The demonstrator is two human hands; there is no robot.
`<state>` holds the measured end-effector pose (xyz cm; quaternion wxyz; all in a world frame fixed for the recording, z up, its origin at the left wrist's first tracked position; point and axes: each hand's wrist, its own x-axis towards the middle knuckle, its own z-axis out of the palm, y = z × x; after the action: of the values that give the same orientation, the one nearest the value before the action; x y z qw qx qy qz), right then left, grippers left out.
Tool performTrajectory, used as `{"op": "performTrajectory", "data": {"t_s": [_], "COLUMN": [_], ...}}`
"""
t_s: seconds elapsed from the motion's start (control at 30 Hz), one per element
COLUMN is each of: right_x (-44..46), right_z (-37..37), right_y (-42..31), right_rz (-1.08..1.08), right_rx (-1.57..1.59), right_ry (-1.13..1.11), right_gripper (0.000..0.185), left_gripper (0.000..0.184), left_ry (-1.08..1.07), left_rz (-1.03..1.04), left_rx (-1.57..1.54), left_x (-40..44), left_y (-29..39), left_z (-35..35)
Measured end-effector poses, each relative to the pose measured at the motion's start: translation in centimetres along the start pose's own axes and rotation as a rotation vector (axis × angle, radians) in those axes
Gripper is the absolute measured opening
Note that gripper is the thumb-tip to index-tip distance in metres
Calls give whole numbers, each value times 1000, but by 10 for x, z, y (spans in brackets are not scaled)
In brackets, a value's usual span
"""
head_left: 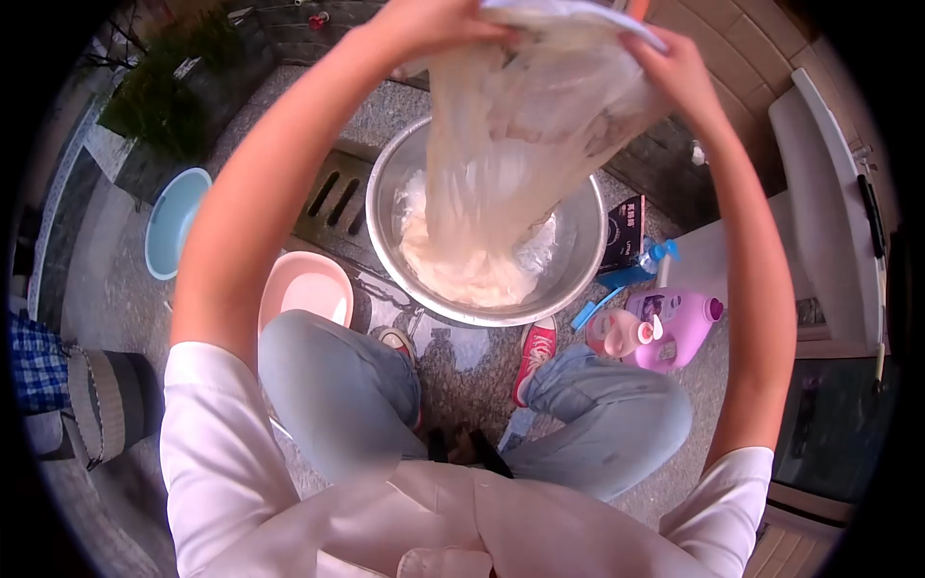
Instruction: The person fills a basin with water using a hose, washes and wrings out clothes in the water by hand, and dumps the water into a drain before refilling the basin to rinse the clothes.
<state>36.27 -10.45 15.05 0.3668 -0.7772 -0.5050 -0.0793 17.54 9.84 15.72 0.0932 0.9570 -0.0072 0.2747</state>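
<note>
Up above a wide metal basin (582,252) I hold a thin, wet, cream-coloured cloth (520,144) with a pale band along its top edge. My left hand (441,26) grips one end of that edge, its fingers partly cut off by the top of the picture. The other end is pinched in my right hand (674,75). The cloth hangs down between both hands, and its lower part lies bunched in the basin. Some whitish, foamy-looking water seems to be around it, though I cannot tell clearly.
A pink basin (306,279) and a blue basin (175,226) stand to the left. Right of the metal basin are a blue pump bottle (631,275), a blue brush (595,306), a purple detergent jug (679,328) and a dark box (624,231). A drain grate (332,202) lies behind.
</note>
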Motion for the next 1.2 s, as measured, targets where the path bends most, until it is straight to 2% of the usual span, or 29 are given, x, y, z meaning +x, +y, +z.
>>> {"op": "performTrajectory", "data": {"t_s": [0.07,0.13,0.2,0.27,0.33,0.4,0.43,0.47,0.53,0.57,0.7,0.73,0.77,0.8,0.83,0.87,0.9,0.93,0.97,1.0,1.03,1.07,1.13,1.17,1.2], "right_x": [-23,-58,-96,-141,-178,-238,-252,-266,-295,-309,-287,-284,-282,-282,-290,-296,-307,-312,-315,-318,-319,-317,-303,-299,-296], "right_z": [35,79,130,176,209,277,291,304,318,331,348,354,359,365,373,379,381,383,381,376,368,358,325,305,284], "right_y": [18,38,66,74,62,109,105,96,94,102,149,155,160,162,159,157,152,151,152,154,156,162,173,170,164], "right_rz": [65,152,133,369,683,388,395,400,-55,-44,109,111,248,382,353,361,299,226,228,239,242,241,461,450,410], "right_rx": [32,112,185,303,563,377,312,247,-231,-241,-108,-102,-158,-213,-228,-221,-251,-291,-293,-124,46,43,373,368,18], "right_ry": [-49,-109,-202,-361,-530,-768,-903,-1037,-1112,-1207,-1210,-1214,-1091,-959,-798,-801,-835,-855,-846,-917,-983,-976,-629,-619,-716], "right_gripper": [30,28,24,22,24,27,34,41,47,50,50,50,47,45,41,41,39,37,37,35,33,33,42,42,47], "left_gripper": [34,29,21,17,18,19,28,37,64,80,77,72,67,67,61,55,47,47,45,42,35,35,28,28,26], "left_ry": [-80,-173,-328,-434,-642,-894,-951,-1005,-966,-1184,-1201,-1196,-1185,-1189,-1066,-939,-916,-916,-995,-1071,-1021,-1017,-940,-930,-763], "left_rz": [-10,2,-49,2,15,-10,73,158,231,200,46,-144,-333,-333,-273,-211,-126,-120,-24,78,40,45,-257,-250,-458], "left_rx": [45,46,38,50,0,-97,-156,-215,-91,-3,-11,-46,-79,-77,49,170,138,138,9,-119,-254,-249,-621,-611,-783], "left_x": [-20,-52,-87,-129,-177,-214,-231,-248,-276,-278,-272,-258,-249,-253,-264,-276,-276,-277,-275,-268,-262,-253,-228,-217,-209], "left_y": [-22,-33,-39,-51,-53,-43,-42,-43,-41,-36,-47,-51,-51,-50,-47,-45,-45,-45,-49,-53,-55,-59,-67,-68,-69], "left_z": [51,99,143,196,254,285,300,316,337,341,384,386,389,401,417,429,425,419,411,395,378,363,328,310,293]}}
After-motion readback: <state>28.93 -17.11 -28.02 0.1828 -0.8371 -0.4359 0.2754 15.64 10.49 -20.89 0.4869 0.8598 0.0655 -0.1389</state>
